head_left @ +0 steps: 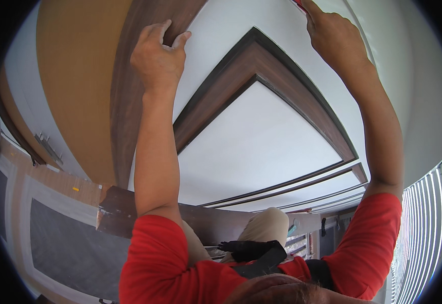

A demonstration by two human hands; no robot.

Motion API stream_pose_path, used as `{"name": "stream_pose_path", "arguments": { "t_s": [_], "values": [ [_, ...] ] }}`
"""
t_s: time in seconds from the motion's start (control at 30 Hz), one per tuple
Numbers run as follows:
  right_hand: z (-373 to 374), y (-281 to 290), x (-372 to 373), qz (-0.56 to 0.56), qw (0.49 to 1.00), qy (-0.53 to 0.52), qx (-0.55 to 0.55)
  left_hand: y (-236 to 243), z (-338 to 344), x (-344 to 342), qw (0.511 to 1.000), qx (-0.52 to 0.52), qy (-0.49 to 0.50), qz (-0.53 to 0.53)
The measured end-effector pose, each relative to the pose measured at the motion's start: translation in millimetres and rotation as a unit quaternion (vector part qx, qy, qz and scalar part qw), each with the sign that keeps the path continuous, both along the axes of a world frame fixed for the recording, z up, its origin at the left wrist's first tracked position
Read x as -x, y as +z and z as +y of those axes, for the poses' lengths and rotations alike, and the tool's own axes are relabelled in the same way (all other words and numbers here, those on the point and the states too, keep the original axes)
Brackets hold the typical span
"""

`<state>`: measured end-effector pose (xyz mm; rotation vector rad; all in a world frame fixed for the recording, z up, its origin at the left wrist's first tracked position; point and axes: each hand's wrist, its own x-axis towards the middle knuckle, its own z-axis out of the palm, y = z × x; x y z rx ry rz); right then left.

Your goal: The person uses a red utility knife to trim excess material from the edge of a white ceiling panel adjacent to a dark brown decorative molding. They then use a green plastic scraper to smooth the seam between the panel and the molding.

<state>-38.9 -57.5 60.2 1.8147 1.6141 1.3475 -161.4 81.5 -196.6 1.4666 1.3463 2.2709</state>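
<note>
— While both arms were stretched overhead, what was each hand doing?

— The left hand (159, 57) was clamped on the dark wood strip (127, 116), with the fingers curled over the edge where it met the white panel (216, 50) and the thumb hooked on the panel side. The right hand (335, 36) was well apart from it, up at the top rim of the view with its knuckles bunched and pressed to the same white panel.

— Was the right hand holding anything?

— I couldn't tell. A red sliver (298, 4) showed just beside its fingertips, but the picture's edge cut it off, so a grip on it was not visible.

— So which step was in hand?

— By my reading, it was steadying or seating the strip against the panel's edge — the left hand did the holding while the right worked higher up along the panel.

— And where did the strip sit?

— It ran in a long curve between the ochre panel (74, 76) and the white one, down to a scuffed brown board (117, 207) below. To the right lay a dark wooden frame (261, 61), apart from both hands.

— What would a next move have called for?

— It would have needed a firm, even hold on the strip's edge so it could not slip off line, and care at full reach, since both arms were nearly straight. Slatted blinds (429, 223) stood far right, clear of the work.
</note>
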Motion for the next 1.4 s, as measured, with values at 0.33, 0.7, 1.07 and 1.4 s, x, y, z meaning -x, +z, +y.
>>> {"name": "stream_pose_path", "arguments": {
  "t_s": [0.33,0.7,1.07,1.4],
  "values": [
    [-36,-7,-74,-0.054,0.998,0.013,-0.024,2,0,-3,1.0,0.003,0.027,-0.001],
    [-67,-2,-107,-0.054,0.998,-0.023,-0.012,4,-4,3,1.0,0.023,0.011,0.008],
    [-89,2,-87,-0.003,0.999,-0.03,-0.023,11,-10,4,0.999,0.05,0.0,0.016],
    [-17,-21,-64,0.067,0.973,0.213,-0.053,9,-9,0,0.999,0.039,0.006,0.003]
  ]
}}
